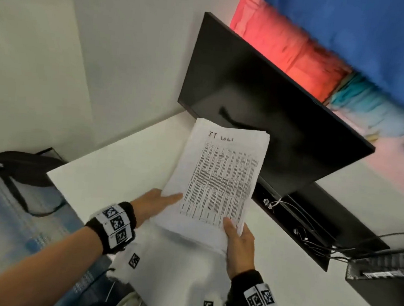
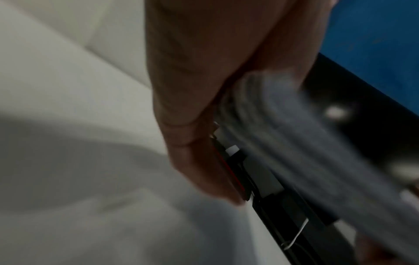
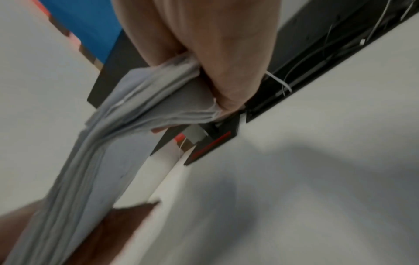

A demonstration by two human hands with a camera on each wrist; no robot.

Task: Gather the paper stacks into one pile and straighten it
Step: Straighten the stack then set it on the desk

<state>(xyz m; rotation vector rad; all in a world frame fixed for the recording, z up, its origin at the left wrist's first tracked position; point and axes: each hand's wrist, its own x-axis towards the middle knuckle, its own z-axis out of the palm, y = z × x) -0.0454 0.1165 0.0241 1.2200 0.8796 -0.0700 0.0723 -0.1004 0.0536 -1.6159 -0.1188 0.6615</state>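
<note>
Head view: left hand (image 1: 157, 204) pinches the left edge of the paper pile (image 1: 220, 179), thumb on top, with the pile raised above the white tabletop (image 1: 111, 169) in front of the dark monitor (image 1: 261, 104). Right hand (image 1: 238, 244) pinches the pile's near right corner, thumb on the printed sheet. Right wrist view: sheets (image 3: 127, 114) bunch and fan unevenly at that grip.

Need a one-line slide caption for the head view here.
Both hands, left hand and right hand, hold a paper pile above a white desk before a dark monitor.

Thick stack of white printed sheets (image 1: 218, 178), handwritten heading on top, held tilted, edges uneven
</note>
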